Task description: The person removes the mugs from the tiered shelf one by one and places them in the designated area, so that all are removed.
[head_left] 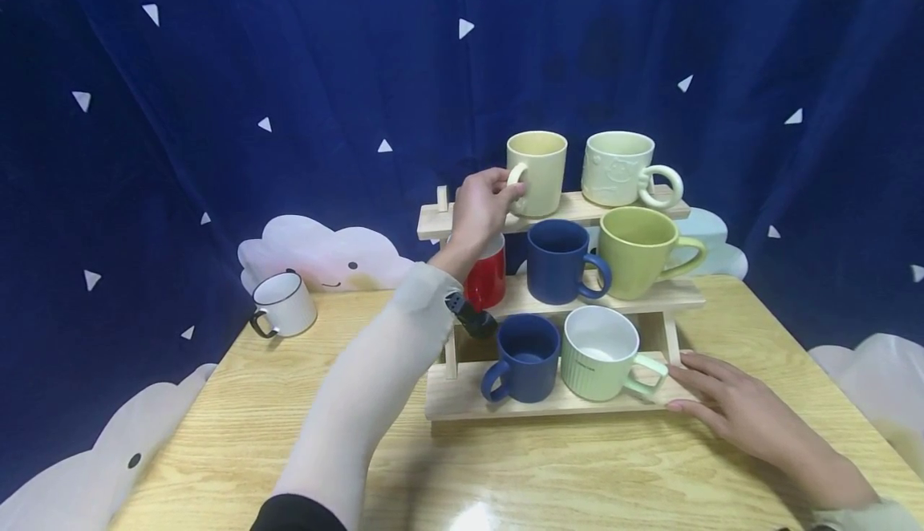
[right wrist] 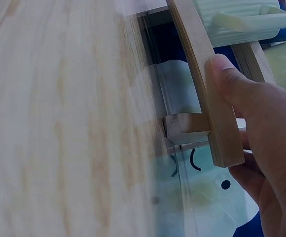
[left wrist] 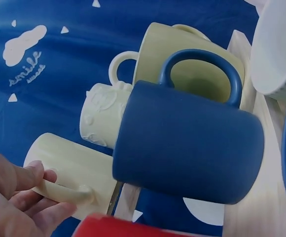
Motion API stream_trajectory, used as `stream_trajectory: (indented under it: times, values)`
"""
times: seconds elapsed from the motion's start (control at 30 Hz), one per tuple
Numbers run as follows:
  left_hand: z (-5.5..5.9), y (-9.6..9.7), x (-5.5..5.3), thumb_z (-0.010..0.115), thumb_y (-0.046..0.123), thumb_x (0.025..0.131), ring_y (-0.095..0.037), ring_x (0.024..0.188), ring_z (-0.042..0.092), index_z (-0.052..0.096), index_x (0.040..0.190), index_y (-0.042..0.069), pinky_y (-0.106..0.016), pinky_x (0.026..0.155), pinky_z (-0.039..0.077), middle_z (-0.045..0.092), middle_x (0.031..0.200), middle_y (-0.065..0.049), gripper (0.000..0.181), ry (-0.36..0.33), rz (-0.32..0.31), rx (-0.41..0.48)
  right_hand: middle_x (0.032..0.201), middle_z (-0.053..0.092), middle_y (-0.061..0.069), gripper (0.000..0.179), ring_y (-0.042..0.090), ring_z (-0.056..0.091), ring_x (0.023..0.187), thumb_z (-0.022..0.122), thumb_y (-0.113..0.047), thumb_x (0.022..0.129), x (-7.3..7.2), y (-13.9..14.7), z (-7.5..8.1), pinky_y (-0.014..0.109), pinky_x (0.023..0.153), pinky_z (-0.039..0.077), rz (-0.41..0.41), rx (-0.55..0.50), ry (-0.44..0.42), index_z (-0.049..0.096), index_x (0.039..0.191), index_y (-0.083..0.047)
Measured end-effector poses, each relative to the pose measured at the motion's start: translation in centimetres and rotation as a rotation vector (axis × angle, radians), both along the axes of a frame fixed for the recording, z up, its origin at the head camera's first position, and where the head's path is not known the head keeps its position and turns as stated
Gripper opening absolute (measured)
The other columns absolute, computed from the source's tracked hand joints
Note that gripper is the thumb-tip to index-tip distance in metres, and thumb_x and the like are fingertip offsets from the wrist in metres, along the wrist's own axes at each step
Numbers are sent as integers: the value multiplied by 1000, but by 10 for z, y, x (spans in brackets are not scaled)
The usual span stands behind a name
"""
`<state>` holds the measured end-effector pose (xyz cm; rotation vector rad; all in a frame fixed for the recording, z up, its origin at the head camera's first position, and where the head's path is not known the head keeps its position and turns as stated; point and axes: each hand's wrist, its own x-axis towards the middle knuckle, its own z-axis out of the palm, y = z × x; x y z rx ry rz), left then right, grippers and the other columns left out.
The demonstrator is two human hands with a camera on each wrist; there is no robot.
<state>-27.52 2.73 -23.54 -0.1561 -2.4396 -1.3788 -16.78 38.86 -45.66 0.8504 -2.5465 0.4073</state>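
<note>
Left hand [head_left: 482, 204], fingers clamped on the handle [left wrist: 69, 193] of a cream mug [head_left: 547, 178] atop a wooden rack [head_left: 431, 222]; right hand [head_left: 745, 404] grips the rack's near right end. Likely positioning the mug; next calls for gentle release.

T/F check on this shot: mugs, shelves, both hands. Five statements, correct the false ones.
1. The left hand holds the pale yellow mug by its handle. True.
2. The red mug is on the top shelf. False: the red mug is on the middle shelf.
3. The right hand grips the ribbed green mug's handle. False: it grips the end of the bottom shelf.
4. A dark blue mug is beside the ribbed green mug on the bottom shelf. True.
5. The white mug is on the bottom shelf. False: the white mug is on the table.
</note>
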Motion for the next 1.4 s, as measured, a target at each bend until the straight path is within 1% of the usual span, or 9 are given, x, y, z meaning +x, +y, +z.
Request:
stream_trajectory:
  times: [0.2,0.37,0.57,0.7,0.87,1.03,1.17,1.27,1.4]
  values:
    - [5,-10,5,72,21,91,-15,77,60,72,110,9,-23,66,47,72,88,-2,23,27,-4,13,129,59,14,55,41,55,113,82,-36,76,0,1,0,57,87,43,0,-8,0,68,124,-13]
    - [7,-21,8,72,20,91,-14,78,61,73,110,9,-24,69,49,73,91,-3,22,46,11,11,129,59,14,53,40,55,114,80,-37,79,2,-1,1,55,87,44,-9,2,-9,68,124,-12]
    - [8,-37,11,72,21,91,-14,78,64,73,111,9,-25,68,48,74,93,-3,23,66,21,6,129,58,14,53,40,55,114,80,-38,79,1,-1,0,56,87,44,-10,7,-13,67,125,-13]
    - [11,-47,14,72,21,91,-15,83,67,72,113,9,-27,73,52,74,96,-4,25,58,31,33,129,58,14,53,41,55,114,80,-38,79,1,-1,-1,57,85,44,-10,7,-19,68,124,-13]
    - [16,-56,17,70,19,92,-16,89,66,71,114,7,-26,80,55,73,99,-6,25,57,26,113,129,58,14,53,40,54,115,80,-38,79,0,-1,0,56,87,44,-16,5,-20,67,124,-13]
    - [19,-67,21,69,17,93,-17,83,63,71,116,5,-27,77,55,73,100,-9,26,81,52,145,128,59,13,53,40,54,115,81,-37,78,1,-1,1,56,87,44,-9,-3,-16,68,124,-13]
    - [20,-78,24,69,14,93,-20,79,63,70,117,4,-30,76,56,72,103,-12,26,101,70,176,128,59,14,54,41,55,114,81,-37,77,0,-1,1,56,85,44,4,-6,-4,68,124,-12]
    - [20,-86,26,69,13,93,-20,78,63,70,117,3,-31,75,56,72,104,-12,27,116,85,188,129,58,15,55,41,54,114,81,-37,77,0,0,0,57,88,43,4,-8,-1,68,124,-13]
    - [20,-99,32,69,14,93,-19,80,63,71,117,4,-29,77,56,72,103,-11,26,128,112,169,129,59,14,54,40,54,115,80,-38,78,1,0,-1,54,92,42,-6,-1,-3,68,124,-13]
